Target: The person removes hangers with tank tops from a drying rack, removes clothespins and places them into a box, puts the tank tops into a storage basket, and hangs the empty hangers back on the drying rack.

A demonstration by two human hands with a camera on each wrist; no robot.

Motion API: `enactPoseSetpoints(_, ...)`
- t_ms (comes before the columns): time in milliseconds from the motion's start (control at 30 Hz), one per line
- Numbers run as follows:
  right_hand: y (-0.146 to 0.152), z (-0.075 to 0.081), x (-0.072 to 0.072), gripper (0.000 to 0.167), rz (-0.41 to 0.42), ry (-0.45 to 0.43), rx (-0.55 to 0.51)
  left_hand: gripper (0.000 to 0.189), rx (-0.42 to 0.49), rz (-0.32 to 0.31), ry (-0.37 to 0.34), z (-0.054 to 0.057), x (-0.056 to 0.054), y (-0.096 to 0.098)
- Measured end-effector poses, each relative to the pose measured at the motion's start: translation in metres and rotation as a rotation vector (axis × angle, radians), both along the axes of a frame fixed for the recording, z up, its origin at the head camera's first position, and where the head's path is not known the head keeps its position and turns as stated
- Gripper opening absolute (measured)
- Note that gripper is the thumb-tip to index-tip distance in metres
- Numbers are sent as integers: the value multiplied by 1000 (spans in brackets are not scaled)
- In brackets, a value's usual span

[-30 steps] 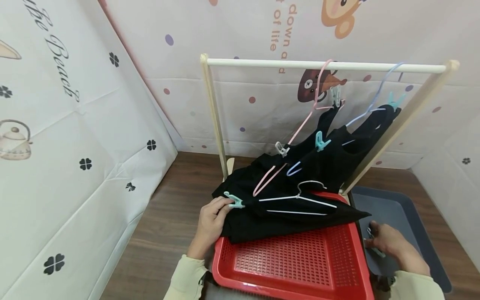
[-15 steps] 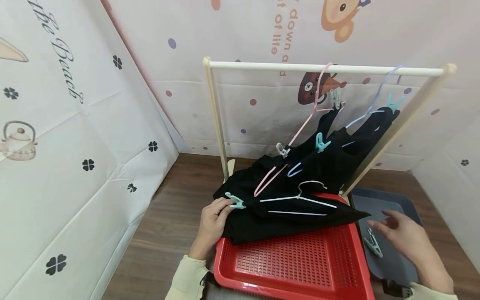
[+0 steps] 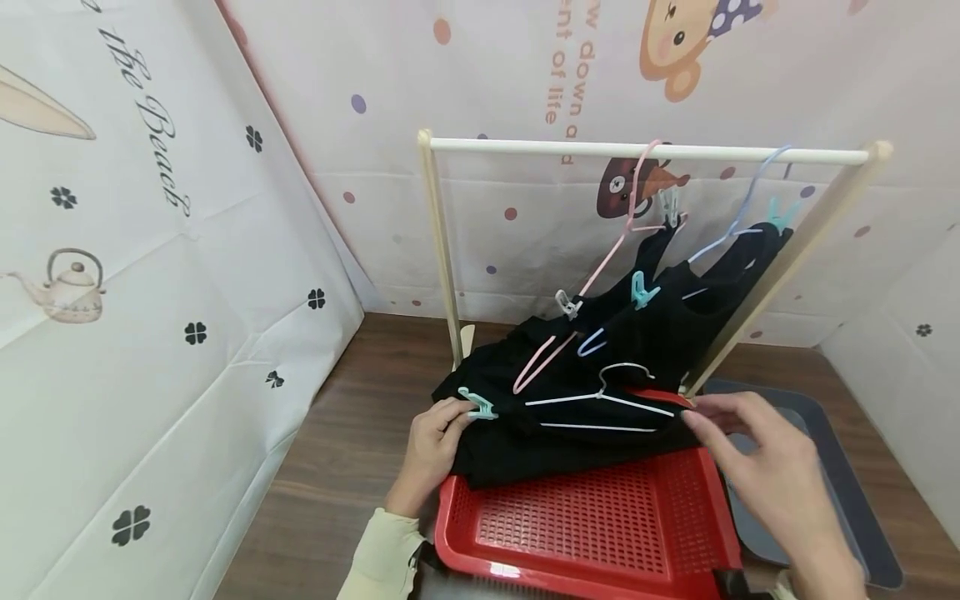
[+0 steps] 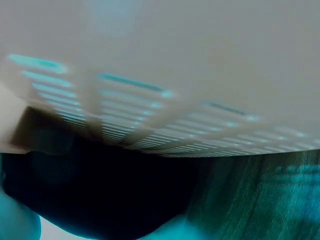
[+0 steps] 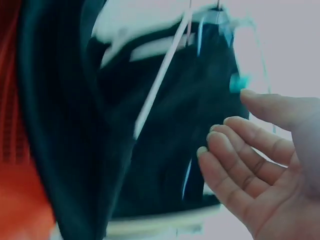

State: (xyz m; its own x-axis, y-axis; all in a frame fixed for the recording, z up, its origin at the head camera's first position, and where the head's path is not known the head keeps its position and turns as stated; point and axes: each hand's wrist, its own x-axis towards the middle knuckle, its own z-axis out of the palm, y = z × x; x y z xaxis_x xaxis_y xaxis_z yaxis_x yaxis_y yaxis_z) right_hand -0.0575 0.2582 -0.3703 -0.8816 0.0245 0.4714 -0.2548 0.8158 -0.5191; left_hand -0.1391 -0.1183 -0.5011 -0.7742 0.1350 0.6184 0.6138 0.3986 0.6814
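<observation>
A black garment [image 3: 540,458] lies over the back of a red basket [image 3: 444,542], with a white hanger [image 3: 600,396] in it, hook up. A mint-green clothespin [image 3: 483,408] grips its left shoulder. My left hand [image 3: 429,454] pinches the cloth right at that clothespin. My right hand [image 3: 772,475] is at the garment's right tip, thumb and fingers spread around it. In the right wrist view, the fingers of this hand [image 5: 250,170] are loosely bent, with nothing between thumb and fingers. The left wrist view shows mostly pale basket slats and dark cloth.
Behind stands a rack with a white rail [image 3: 525,147]. From it hang a pink hanger [image 3: 633,187] and a blue hanger [image 3: 738,221], bearing black garments held by clothespins [image 3: 641,290]. At right a grey tray [image 3: 862,500] lies on the wooden floor, partly hidden by my right arm.
My right hand has let go of a clothespin in the grey tray and moved left to the garment's right tip. The left hand keeps its hold.
</observation>
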Motion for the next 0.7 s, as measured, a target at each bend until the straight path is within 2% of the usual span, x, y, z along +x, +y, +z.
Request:
enactPoseSetpoints(100,-26,4,3,38,114,58,-19,16,-26,-7,-7,2,-1,0)
enactPoseSetpoints(233,-62,2,5,43,287,86,-41,17,-53,-1,9,1,3,-3)
enactPoseSetpoints(400,-105,-6,-4,43,518,103,-21,19,-33,17,44,-1,3,-6)
enactPoseSetpoints(500,-127,-10,-13,41,575,97,87,20,-38,13,53,-1,3,-6)
enactPoseSetpoints(700,-167,-25,-30,52,590,72,376,22,-30,-21,80,-3,1,-2)
